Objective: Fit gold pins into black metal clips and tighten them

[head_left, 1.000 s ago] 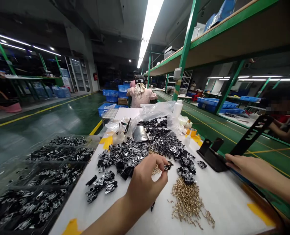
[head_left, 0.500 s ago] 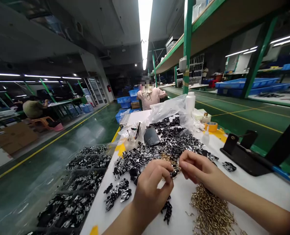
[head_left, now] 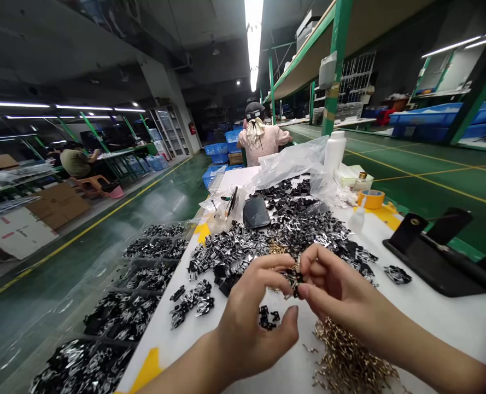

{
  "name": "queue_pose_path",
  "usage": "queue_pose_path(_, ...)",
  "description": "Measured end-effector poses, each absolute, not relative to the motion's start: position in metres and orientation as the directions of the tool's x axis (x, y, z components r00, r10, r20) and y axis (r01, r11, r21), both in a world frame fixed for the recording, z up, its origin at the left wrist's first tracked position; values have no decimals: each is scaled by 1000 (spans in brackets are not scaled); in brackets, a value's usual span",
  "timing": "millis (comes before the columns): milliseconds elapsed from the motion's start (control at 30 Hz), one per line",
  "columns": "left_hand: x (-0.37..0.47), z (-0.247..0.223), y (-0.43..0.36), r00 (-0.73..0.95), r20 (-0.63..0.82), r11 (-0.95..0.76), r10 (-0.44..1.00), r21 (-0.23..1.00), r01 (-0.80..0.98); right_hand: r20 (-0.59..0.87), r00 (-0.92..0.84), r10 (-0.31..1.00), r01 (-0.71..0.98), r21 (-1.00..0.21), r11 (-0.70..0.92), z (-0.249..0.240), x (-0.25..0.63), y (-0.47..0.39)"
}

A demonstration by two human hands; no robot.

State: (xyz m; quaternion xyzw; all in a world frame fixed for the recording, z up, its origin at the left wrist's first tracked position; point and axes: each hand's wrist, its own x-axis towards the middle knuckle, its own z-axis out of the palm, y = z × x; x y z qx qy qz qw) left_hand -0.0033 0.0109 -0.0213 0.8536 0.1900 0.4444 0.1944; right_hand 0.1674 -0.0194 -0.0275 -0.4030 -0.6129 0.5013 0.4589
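My right hand (head_left: 339, 284) pinches a small black part (head_left: 295, 280) with metal on it between thumb and fingertips; its exact kind is too small to make out. My left hand (head_left: 259, 312) is just left of it, thumb spread away from the curved fingers, its fingertips close to that part. Under my right forearm lies a heap of small bent brass-coloured pieces (head_left: 349, 355). Behind my hands spreads a large pile of black and silver clip-like parts (head_left: 243, 249). A few black parts (head_left: 267, 317) lie on the white table below my left hand, partly hidden by it.
A dark phone-like slab (head_left: 256, 212) rests on the pile. A black metal stand (head_left: 423, 257), orange tape roll (head_left: 370, 199) and white bottle (head_left: 334, 153) are to the right. Divided trays of parts (head_left: 119, 306) stand left of the table. A person in pink (head_left: 263, 142) sits ahead.
My left thumb has spread away from its fingers, and both hands have come closer together. The small black part now shows at my right fingertips. The view has shifted slightly.
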Motion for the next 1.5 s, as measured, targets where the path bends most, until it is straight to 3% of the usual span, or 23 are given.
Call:
queue_pose_path(100,-1,-20,11,526,501,-673,687,711,203,295,-190,936,347,-872,346,-25,168,-22)
queue_pose_path(167,1,-18,12,546,347,-538,763,809,237,353,-202,913,464,-787,407,-27,169,-23)
queue_pose_path(400,1,-13,22,476,83,-169,876,975,141,423,-170,890,573,-692,438,-30,172,-21)
queue_pose_path(500,0,-14,30,425,-21,24,905,1000,-2,360,-309,880,640,-606,473,-33,169,-21)
queue_pose_path(633,0,-17,35,384,-100,186,918,963,-194,307,-576,758,666,-361,652,-51,163,-19)
queue_pose_path(733,1,-19,35,429,-148,252,891,947,-198,304,-608,733,681,-274,679,-65,160,-16)
queue_pose_path(900,1,-19,32,464,-123,214,877,966,-148,317,-624,715,678,-236,696,-70,155,-13)
queue_pose_path(1067,2,-17,31,435,-99,158,895,982,-100,371,-584,722,684,-254,683,-55,155,-17)
queue_pose_path(1300,1,-18,31,444,-15,-44,896,991,123,329,-344,879,618,-626,476,-30,170,-21)
queue_pose_path(1500,2,-20,25,459,80,-249,885,914,321,280,-305,910,551,-728,408,-28,170,-18)
